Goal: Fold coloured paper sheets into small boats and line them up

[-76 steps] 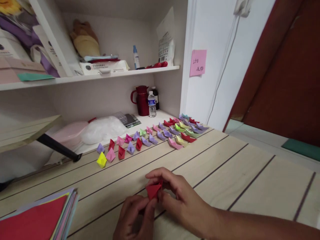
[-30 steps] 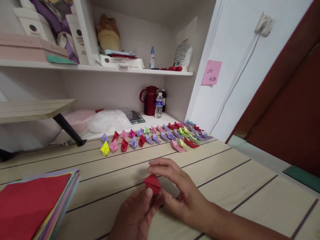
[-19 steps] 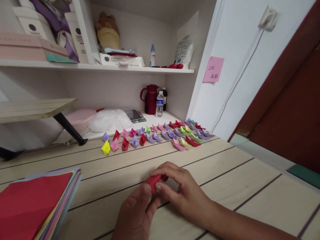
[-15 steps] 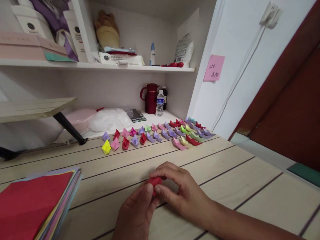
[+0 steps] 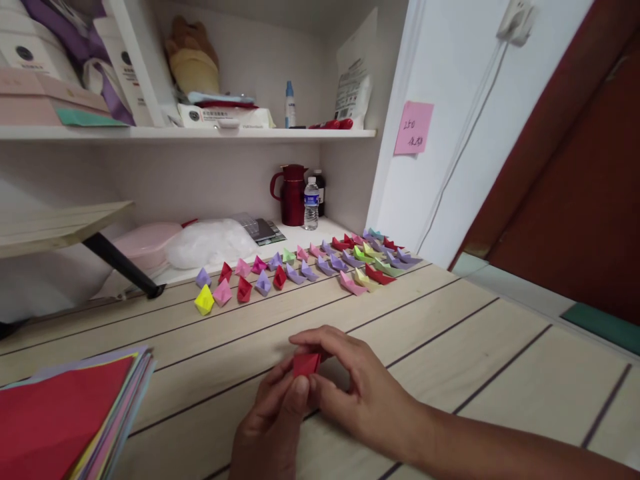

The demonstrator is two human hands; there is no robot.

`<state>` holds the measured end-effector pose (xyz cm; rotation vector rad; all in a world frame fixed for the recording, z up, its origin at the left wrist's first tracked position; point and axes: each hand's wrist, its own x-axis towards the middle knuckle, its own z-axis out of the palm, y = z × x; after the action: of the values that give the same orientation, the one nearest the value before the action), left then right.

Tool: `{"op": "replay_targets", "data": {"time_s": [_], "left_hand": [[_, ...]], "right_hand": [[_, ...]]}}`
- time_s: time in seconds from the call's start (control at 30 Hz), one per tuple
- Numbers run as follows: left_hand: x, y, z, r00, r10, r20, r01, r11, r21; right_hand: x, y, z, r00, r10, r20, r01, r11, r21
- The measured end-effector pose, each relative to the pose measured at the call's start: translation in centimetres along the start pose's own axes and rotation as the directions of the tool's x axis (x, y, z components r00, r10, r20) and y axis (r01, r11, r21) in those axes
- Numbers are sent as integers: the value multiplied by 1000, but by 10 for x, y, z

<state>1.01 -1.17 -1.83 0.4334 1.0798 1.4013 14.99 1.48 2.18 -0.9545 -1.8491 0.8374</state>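
Observation:
A small folded piece of red paper [image 5: 306, 364] is held just above the wooden table [image 5: 240, 353], its flat face toward me. My left hand [image 5: 275, 407] grips its lower left part, thumb in front and fingers behind. From the other side, my right hand [image 5: 350, 380] pinches its right edge with the thumb low, while the index finger arches over the top. The paper's back and lower edge are hidden by the fingers. Beyond the hands stand rows of small folded paper boats in many colours, among them a yellow one [image 5: 204, 301] and a red one [image 5: 379, 275].
A stack of coloured paper sheets [image 5: 60, 413] lies at the left, red on top. Behind the boats, a dark red jug [image 5: 293, 197] and a water bottle [image 5: 311, 205] stand in the shelf. A small raised stand [image 5: 65, 227] with a black leg is at the left.
The red paper has turned, so a flatter, squarer face now shows. My right index finger has lifted and stretched over it. The whole view has shifted slightly.

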Motion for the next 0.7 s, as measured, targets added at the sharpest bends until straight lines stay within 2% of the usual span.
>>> {"op": "replay_targets", "data": {"time_s": [0.2, 0.4, 0.57, 0.7], "left_hand": [[3, -6, -6, 997, 71, 4, -71, 988, 136], [8, -9, -9, 993, 116, -34, -109, 983, 151], [8, -3, -6, 1000, 10, 10, -10, 1000, 22], [2, 9, 2, 993, -73, 91, 83, 990, -115]], "right_hand": [[0, -4, 0, 997, 67, 25, -69, 993, 98], [0, -3, -1, 992, 115, 59, -124, 975, 187], [2, 3, 0, 992, 122, 37, -127, 967, 221], [3, 5, 1, 996, 94, 2, -93, 984, 149]]}}
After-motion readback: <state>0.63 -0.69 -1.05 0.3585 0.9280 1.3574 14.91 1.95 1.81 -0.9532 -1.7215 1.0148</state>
